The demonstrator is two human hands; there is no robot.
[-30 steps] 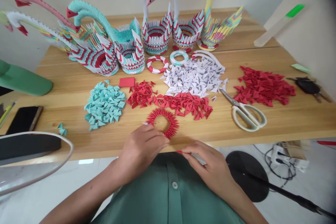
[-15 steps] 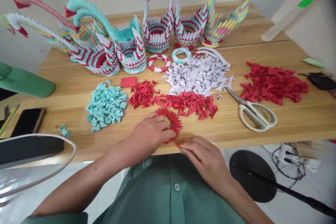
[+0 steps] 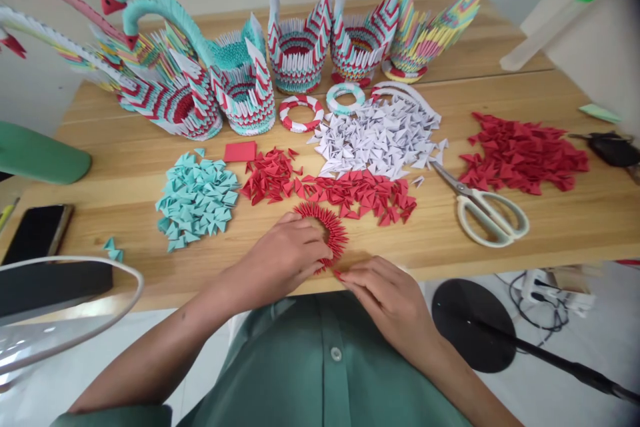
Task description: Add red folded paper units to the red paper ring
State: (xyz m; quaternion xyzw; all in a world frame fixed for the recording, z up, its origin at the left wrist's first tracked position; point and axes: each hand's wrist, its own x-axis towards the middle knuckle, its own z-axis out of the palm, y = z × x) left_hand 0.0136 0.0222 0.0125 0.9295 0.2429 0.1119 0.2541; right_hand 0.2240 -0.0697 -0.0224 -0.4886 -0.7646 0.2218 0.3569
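A spiky ring of red folded paper pieces (image 3: 336, 230) lies flat near the table's front edge. My left hand (image 3: 287, 250) covers its left side, with the fingers closed on the ring. Just right of it, my right hand (image 3: 387, 287) pinches a small red folded paper piece (image 3: 338, 275) between thumb and forefinger, close to the ring's lower edge. Beyond the ring are a strip of loose red paper triangles (image 3: 363, 193), a smaller red heap (image 3: 270, 177) and a pile of white triangles (image 3: 377, 137). Turquoise triangles (image 3: 197, 200) lie to the left.
Several paper swans (image 3: 243, 97) line the back. Red-white (image 3: 301, 113) and turquoise-white rings (image 3: 345, 99) lie before them. Scissors (image 3: 487, 213) and another red pile (image 3: 525, 153) are at right; a phone (image 3: 37, 233) and green bottle (image 3: 45, 153) at left.
The view has shifted slightly, so the swans sit higher in it. My left fingers have curled a little on the ring; the right hand's pinched piece is slightly nearer to it.
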